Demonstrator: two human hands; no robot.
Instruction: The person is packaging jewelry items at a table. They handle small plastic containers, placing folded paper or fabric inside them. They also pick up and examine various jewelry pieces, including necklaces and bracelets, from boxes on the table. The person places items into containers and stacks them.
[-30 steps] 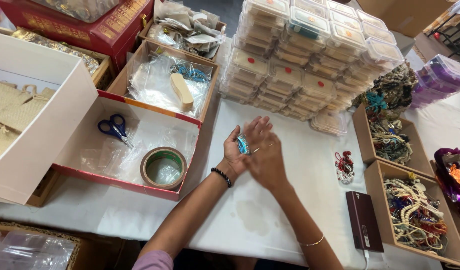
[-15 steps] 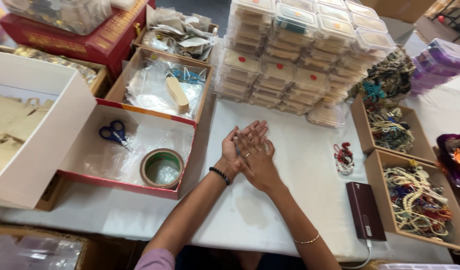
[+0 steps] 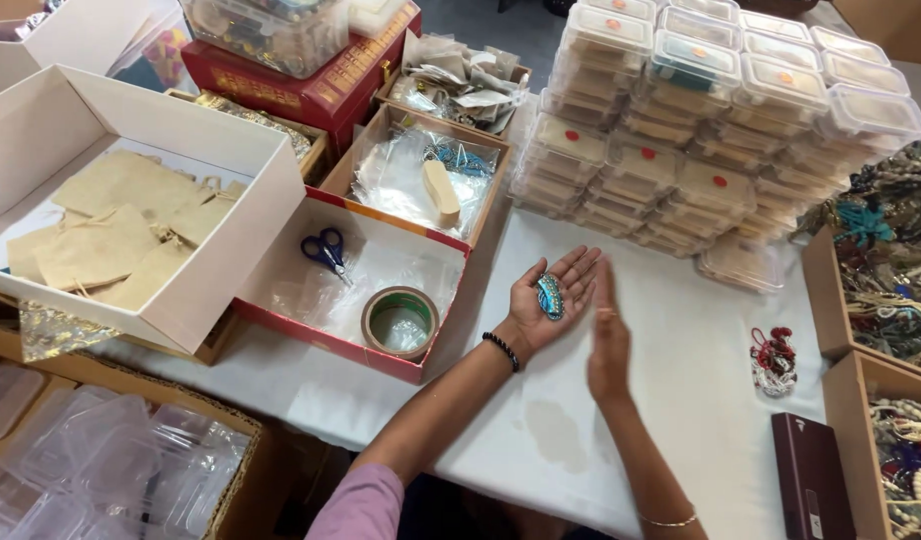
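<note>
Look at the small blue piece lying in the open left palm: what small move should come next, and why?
Probably pinch it with the right hand. The blue oval piece lies loose on the open left hand, unheld by any finger, while the right hand stands edge-up just beside it, free.

We see the pendant (image 3: 551,296) lying on the left hand (image 3: 544,308), right hand (image 3: 608,335) just beside, tape roll (image 3: 400,322) and scissors (image 3: 327,251) in the tray (image 3: 311,325) further left.

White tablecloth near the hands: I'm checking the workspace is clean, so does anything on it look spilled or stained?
Yes. A faint greyish blotch marks the white tablecloth just below the right hand, like a damp patch or stain. The left hand lies palm up holding a blue-green oval pendant; nothing there looks spilled.
</note>
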